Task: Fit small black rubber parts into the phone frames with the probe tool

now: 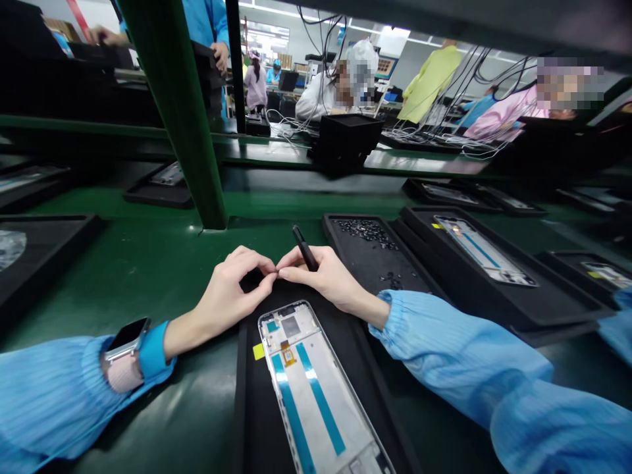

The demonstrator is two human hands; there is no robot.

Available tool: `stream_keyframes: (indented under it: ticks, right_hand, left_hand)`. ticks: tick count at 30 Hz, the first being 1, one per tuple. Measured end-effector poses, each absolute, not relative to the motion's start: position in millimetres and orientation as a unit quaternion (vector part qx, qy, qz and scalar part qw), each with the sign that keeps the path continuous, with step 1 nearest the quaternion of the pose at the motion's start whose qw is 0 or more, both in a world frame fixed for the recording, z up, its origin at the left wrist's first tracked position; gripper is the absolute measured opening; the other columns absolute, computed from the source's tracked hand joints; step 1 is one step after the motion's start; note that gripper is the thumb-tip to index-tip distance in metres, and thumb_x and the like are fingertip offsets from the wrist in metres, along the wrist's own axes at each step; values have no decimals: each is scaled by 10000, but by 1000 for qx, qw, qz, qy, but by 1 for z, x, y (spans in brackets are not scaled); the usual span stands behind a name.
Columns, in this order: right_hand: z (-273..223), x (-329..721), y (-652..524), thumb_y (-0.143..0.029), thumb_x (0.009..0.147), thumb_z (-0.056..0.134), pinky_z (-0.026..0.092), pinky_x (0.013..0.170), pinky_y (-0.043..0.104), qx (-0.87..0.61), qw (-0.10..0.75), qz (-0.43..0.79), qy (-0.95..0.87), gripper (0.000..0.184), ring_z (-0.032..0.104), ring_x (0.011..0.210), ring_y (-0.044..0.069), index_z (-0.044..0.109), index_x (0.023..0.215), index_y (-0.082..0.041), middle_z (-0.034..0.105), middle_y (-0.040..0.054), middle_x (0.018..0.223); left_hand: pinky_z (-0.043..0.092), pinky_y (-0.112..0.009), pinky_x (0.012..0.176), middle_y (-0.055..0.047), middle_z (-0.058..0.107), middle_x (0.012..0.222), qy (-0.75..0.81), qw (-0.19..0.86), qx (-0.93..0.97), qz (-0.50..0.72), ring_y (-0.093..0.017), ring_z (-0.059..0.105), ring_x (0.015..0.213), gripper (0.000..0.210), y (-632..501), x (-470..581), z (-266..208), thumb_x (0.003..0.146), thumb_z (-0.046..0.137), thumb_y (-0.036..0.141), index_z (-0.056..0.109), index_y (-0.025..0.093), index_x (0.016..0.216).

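Observation:
My left hand (228, 289) and my right hand (328, 275) meet fingertip to fingertip above the far end of a black tray (251, 421). Thumb and forefinger of each are pinched together; whatever lies between them is too small to make out. A black pen-shaped tool (305, 247) is also held in my right hand, its upper end pointing up and away. Below the hands, a silver phone mid-frame (323, 368) lies in the tray, with blue strips, a small orange flex piece and a yellow tab on its left edge.
Beyond my right hand, a black tray (407, 266) holds many small black parts (365, 232). Another phone frame (486, 250) lies in a tray at right. A green post (185, 131) rises at left. More trays stand on the green bench (133, 263); several people work behind.

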State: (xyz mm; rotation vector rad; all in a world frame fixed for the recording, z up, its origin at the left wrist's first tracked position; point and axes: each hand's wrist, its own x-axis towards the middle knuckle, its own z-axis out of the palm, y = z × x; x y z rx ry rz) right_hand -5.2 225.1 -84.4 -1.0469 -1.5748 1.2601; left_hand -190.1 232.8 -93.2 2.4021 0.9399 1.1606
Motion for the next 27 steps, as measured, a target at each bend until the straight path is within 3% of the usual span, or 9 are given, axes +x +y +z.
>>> stream_keyframes:
  ticks: [8,21,27]
  right_hand:
    - [-84,-5,225,-241,755,637,289,502,209,-439,412,382,-701,115,369,513,50,674,773,-133,560,-24,642]
    - [-80,-9,218,-157,749,609,348,558,203,-439,415,271,-749,71,448,562,68,670,727,-129,582,-14,648]
    - [-72,-8,211,-86,727,585,363,593,199,-430,361,279,-779,87,496,626,82,646,680,-128,610,5,727]
  left_hand:
    - [457,-284,671,-6,630,746,330,156,840,401,-142,556,725,74,232,-194,-93,818,550,179,601,176,764]
    - [457,-279,655,-2,623,717,338,158,840,395,-143,564,701,91,233,-192,-91,804,526,190,594,181,745]
    - [471,-315,763,-15,650,896,365,169,854,329,-176,568,857,102,222,-215,-99,835,559,235,599,214,926]
